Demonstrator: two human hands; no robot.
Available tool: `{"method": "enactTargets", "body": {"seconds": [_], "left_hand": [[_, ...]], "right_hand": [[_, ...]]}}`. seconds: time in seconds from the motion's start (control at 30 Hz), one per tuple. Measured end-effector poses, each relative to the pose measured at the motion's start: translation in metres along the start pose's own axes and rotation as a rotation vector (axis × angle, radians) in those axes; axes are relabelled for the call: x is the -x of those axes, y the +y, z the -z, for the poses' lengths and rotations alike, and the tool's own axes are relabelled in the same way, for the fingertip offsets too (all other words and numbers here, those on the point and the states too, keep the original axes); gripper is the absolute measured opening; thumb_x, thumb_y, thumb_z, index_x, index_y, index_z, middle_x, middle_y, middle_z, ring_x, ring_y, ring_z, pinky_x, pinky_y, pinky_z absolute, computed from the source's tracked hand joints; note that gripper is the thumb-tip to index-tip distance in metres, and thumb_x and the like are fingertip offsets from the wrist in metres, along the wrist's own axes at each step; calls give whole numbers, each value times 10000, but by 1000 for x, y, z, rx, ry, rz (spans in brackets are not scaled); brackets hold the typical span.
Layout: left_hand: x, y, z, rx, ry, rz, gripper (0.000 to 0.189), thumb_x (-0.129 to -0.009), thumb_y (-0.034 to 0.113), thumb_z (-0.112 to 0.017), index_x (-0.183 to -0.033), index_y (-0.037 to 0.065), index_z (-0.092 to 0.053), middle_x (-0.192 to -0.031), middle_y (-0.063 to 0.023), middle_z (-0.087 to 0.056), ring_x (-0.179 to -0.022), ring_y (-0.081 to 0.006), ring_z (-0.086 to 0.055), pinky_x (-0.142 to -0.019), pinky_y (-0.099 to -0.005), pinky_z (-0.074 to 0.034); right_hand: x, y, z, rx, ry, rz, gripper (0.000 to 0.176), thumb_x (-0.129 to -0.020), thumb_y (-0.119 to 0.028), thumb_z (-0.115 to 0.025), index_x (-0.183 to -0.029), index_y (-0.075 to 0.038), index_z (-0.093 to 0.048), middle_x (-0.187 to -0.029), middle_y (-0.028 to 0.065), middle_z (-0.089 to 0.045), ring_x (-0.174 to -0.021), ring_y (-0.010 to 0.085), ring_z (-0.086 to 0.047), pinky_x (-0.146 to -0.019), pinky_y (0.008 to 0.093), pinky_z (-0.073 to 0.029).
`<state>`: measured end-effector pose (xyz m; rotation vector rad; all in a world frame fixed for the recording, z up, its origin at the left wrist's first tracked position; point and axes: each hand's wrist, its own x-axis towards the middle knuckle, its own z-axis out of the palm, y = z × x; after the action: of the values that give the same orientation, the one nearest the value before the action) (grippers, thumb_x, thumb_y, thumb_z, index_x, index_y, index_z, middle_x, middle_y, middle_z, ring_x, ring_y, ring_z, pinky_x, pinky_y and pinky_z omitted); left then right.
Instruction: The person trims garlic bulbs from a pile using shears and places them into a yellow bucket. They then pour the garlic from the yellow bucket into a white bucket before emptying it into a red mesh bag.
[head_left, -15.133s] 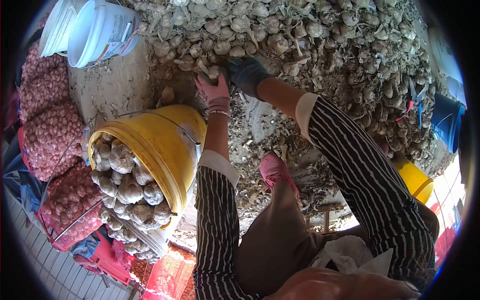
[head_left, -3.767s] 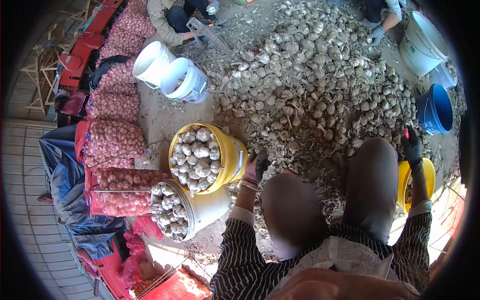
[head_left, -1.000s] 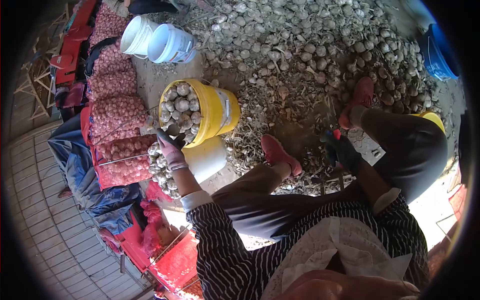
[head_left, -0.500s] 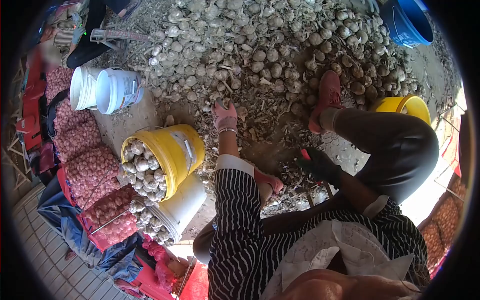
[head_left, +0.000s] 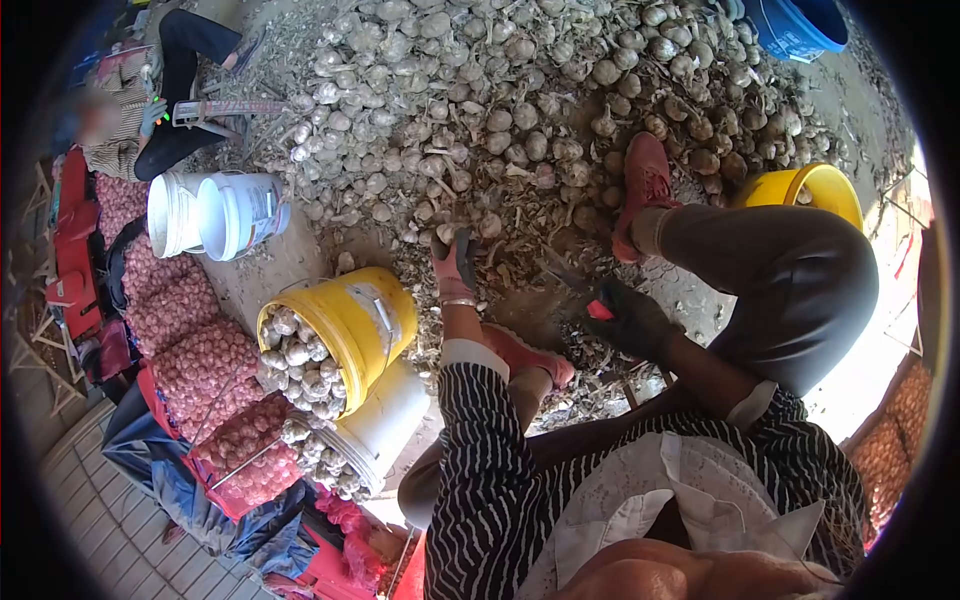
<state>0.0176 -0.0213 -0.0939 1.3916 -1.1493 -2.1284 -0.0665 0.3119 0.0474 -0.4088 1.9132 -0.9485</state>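
Note:
My left hand [head_left: 455, 268], in a pink glove with dark fingertips, reaches to the near edge of a large heap of garlic [head_left: 500, 120]. Its fingers close around a garlic bulb [head_left: 446, 233] there, partly hidden by the glove. My right hand [head_left: 636, 322], in a dark glove, grips a red-handled cutting tool [head_left: 599, 310] above the littered ground between my legs. A greyish blade seems to point from it toward the left hand, but its exact shape is blurred.
Left of me, a yellow bucket [head_left: 392, 300] of garlic leans over a white bucket [head_left: 395, 410]. Two pale buckets [head_left: 235, 215] stand farther off, beside filled red net bags [head_left: 205, 365]. Another yellow bucket [head_left: 835, 195] and a blue bucket [head_left: 800, 30] are right. Another person [head_left: 120, 130] sits upper left.
The view has shifted slightly. My left hand has drawn back a little and its fingers have turned. My right hand has tilted, showing more of the tool toward the left hand.

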Motion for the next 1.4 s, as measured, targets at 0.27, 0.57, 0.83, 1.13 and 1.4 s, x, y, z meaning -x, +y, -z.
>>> {"method": "enactTargets", "body": {"seconds": [0.27, 0.57, 0.83, 1.13, 1.4], "left_hand": [[188, 13, -60, 182, -388, -379, 324, -885, 73, -595, -1206, 74, -556, -1238, -72, -579, -1123, -243, -555, -943, -416, -432], [224, 15, -11, 743, -637, 62, 400, -883, 456, -542, -1105, 136, -634, -966, -63, -638, -867, -196, -573, -794, -387, -463], [236, -38, -6, 695, -143, 295, 566, -872, 591, -455, -1071, 79, -589, -1097, -130, -611, -1024, -336, -586, -970, -523, -426], [284, -19, -40, 179, -370, -236, 315, -928, 280, -497, -1143, 60, -562, -1096, -96, -621, -1049, -253, -590, -932, -381, -485], [269, -45, -24, 92, -130, -329, 358, -831, -14, -625, -1175, 56, -553, -1048, -56, -639, -923, -174, -635, -794, -289, -541]], "right_hand": [[12, -3, 4, 254, 164, 335, 760, -747, -309, -738, -1339, -23, -356, -1075, 215, -597, -981, 387, -593, -840, 454, -467], [59, -18, 13, 353, -3, 388, 854, -712, -372, -757, -1368, -36, -327, -1081, 188, -601, -990, 388, -566, -842, 468, -451], [59, -4, -12, 646, 48, 587, 592, -738, -443, -698, -1218, -127, -557, -1210, 137, -540, -1018, 347, -559, -826, 462, -456], [57, 3, -18, 356, -61, 511, 472, -779, -341, -708, -1137, -104, -511, -985, 167, -620, -909, 363, -609, -766, 441, -482], [44, 11, -33, 202, -144, 580, 480, -809, -279, -701, -1194, -81, -494, -1030, 176, -607, -977, 388, -592, -783, 433, -478]]}}
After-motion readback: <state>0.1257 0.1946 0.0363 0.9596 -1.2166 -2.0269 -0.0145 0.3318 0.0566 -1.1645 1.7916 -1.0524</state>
